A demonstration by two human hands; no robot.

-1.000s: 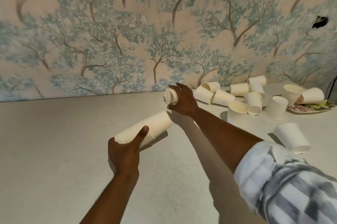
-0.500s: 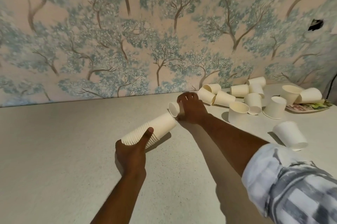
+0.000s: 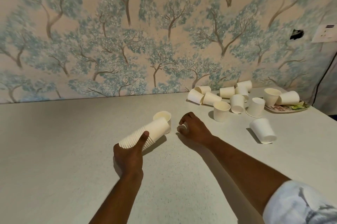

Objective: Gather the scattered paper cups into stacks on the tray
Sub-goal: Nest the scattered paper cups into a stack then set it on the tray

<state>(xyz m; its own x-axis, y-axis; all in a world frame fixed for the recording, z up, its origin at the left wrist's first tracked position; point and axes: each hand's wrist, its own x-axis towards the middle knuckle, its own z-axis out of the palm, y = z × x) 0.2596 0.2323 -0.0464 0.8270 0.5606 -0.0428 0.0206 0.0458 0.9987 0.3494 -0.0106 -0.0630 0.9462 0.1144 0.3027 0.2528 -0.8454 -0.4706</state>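
Observation:
My left hand grips a long nested stack of white paper cups, tilted with its closed end pointing away and to the right, thumb on top. A single cup stands mouth up on the table right behind the far end of the stack. My right hand hovers just right of it with loosely curled fingers and nothing in them. Several loose cups lie and stand at the back right. The patterned tray at the far right holds two cups.
One cup stands upside down in front of the pile, right of my right forearm. The wallpapered wall runs along the back of the pale table. A wall socket plate is at the upper right.
My right hand carried a single cup down to the far end of the stack, let go of it and drew back to the right. The left hand still holds the stack.

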